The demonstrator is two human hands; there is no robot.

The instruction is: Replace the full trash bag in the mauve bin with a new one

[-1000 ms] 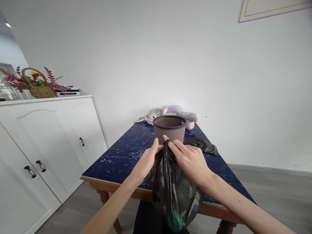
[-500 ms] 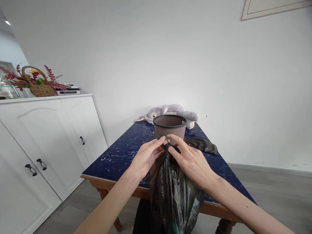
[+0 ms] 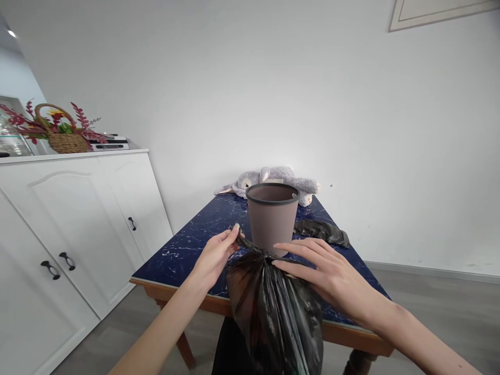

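Bag hangs upright, knot up, between left hand and right hand.

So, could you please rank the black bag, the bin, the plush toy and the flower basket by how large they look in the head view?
1. black bag, though nearest the camera
2. bin
3. plush toy and flower basket look alike; the distances differ, so I leave them unranked.

No readable text, labels, brands or numbers anywhere: none on black bag, grey bin, counter, white cupboard or wall frame.
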